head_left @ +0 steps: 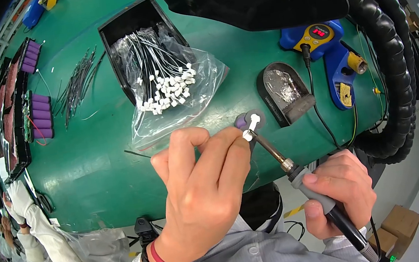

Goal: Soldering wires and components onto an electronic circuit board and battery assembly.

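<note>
My left hand [203, 183] is closed in a pinch, with a small bright white piece [247, 136] showing at its fingertips. In my right hand [344, 192] is a soldering iron [311, 186], held by its grey grip. The iron's tip touches or nearly touches the white piece. Just beyond the fingertips is a round purple-and-grey thing [242, 121], with a white strip [254, 120] on it; my fingers partly cover it. A thin black wire [136, 153] lies left of my left hand, and whether it runs into the pinch is hidden.
A black bin [108, 30] holds bagged black cables with white connectors [169, 89]. Loose dark wires [77, 85] and purple battery cells [42, 114] lie left. Rightward are a tip-cleaner tray [271, 95], a blue soldering station [309, 36] and a black hose [388, 52]. A gloved co-worker's hand [19, 198] is far left.
</note>
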The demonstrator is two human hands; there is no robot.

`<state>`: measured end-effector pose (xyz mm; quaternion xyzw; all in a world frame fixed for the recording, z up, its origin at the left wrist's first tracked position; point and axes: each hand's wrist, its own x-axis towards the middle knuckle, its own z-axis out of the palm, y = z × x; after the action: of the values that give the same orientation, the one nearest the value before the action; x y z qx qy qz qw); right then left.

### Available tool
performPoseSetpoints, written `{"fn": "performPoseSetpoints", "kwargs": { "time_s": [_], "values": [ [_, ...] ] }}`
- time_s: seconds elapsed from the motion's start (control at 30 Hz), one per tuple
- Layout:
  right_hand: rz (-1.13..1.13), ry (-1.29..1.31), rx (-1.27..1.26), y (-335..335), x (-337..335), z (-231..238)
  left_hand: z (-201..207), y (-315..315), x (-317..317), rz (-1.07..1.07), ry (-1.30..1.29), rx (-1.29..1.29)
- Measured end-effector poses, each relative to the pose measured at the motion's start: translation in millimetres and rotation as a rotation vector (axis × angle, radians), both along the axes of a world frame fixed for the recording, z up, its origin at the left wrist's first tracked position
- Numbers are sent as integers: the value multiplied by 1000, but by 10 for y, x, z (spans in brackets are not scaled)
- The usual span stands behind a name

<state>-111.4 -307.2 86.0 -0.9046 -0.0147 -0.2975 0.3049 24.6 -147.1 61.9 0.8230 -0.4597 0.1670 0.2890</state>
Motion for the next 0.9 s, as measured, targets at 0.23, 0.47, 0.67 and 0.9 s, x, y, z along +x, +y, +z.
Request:
{"fn": "performPoseSetpoints", "kwargs": {
  "time_s": [0.23,0.47,0.67,0.9],
  "values": [
    [1,-20,14,0,17,-13,15,2,-6,2,-8,14],
    [17,-43,26,-21,27,-37,3,3,-9,4,-18,34],
    [28,-40,15,-34,34,-18,21,-4,-14,4,-17,51],
    [45,-7,47,-49,6,14,34,-4,-14,0,-7,56]
  ]
}}
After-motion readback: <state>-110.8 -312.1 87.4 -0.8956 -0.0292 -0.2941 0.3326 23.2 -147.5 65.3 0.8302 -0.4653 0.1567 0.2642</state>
